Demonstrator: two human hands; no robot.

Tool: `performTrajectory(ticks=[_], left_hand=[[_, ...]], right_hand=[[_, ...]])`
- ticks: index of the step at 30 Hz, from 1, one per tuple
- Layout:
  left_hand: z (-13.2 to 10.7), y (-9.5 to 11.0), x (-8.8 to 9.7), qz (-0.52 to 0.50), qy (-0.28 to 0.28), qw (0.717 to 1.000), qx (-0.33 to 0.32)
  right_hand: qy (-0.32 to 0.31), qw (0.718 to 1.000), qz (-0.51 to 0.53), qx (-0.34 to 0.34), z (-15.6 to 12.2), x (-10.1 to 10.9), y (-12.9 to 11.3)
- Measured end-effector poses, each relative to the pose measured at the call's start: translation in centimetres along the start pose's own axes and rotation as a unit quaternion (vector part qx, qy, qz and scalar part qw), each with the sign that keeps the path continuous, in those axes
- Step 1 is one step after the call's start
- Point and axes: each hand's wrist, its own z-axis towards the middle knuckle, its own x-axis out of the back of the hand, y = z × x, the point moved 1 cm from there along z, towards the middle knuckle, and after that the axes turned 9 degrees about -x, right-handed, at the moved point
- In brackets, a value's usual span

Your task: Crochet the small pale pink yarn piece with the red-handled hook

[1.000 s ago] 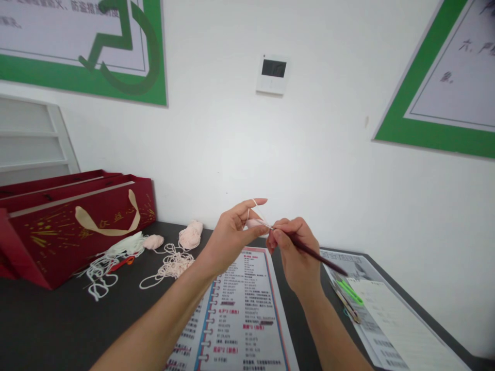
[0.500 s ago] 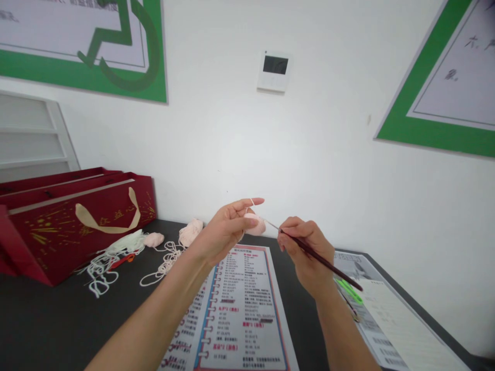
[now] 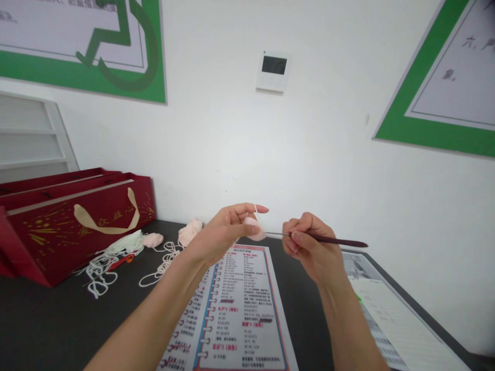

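Between thumb and fingers, my left hand [image 3: 228, 226] pinches a small pale pink crochet piece [image 3: 256, 230]. A strand of yarn [image 3: 256, 210] runs over its outstretched index finger. My right hand [image 3: 311, 239] is closed around a crochet hook [image 3: 340, 240] with a dark reddish-brown handle. The hook's thin metal shaft points left and meets the edge of the pink piece; its tip is hidden there. Both hands are raised above a printed pattern sheet [image 3: 255, 299] on the dark table.
To the left stands a red gift bag [image 3: 96, 216] with cream handles. Beside it lie white yarn [image 3: 102, 263], a small pink crocheted piece [image 3: 153, 240], an orange-red tool [image 3: 120, 261] and a pink yarn ball [image 3: 190, 233]. Papers [image 3: 398, 314] lie at the right, near the wall.
The hook has swung from a downward slant to nearly level, its handle end rising. My right hand has shifted slightly right, and now covers most of a green item. The left hand dipped a little.
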Motion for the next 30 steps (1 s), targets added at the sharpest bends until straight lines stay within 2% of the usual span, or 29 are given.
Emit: performTrajectory(ticks=[3,6,10,15,18,24,30], left_hand=[[0.0,-0.2,-0.9,0.059,0.049,0.995,-0.071],[0.0,-0.5,-1.4,0.098,0.079,0.986,-0.106],[0.0,-0.6,-1.7,0.114,0.092,0.983,-0.111],[0.0,-0.6,-1.8,0.109,0.098,0.982,-0.117],[0.0,-0.6,-1.8,0.115,0.098,0.981,-0.118],[-0.1,-1.1,-1.8,0.15,0.114,0.971,-0.15],[-0.5,-1.7,-2.5,0.266,0.149,0.929,-0.208]], right_hand=[[0.036,0.999,0.001,0.006,0.2,-0.5,0.0],[0.078,0.994,-0.06,0.047,-0.1,-0.7,0.1],[0.095,0.985,-0.122,0.078,-0.6,-0.6,0.4],[0.06,0.989,-0.1,0.091,-0.5,-0.5,0.5],[0.068,0.985,-0.128,0.092,-0.6,-0.5,0.5],[0.135,0.949,-0.268,0.093,-1.6,-1.6,0.2],[0.201,0.901,-0.353,0.156,-2.1,-3.7,0.5]])
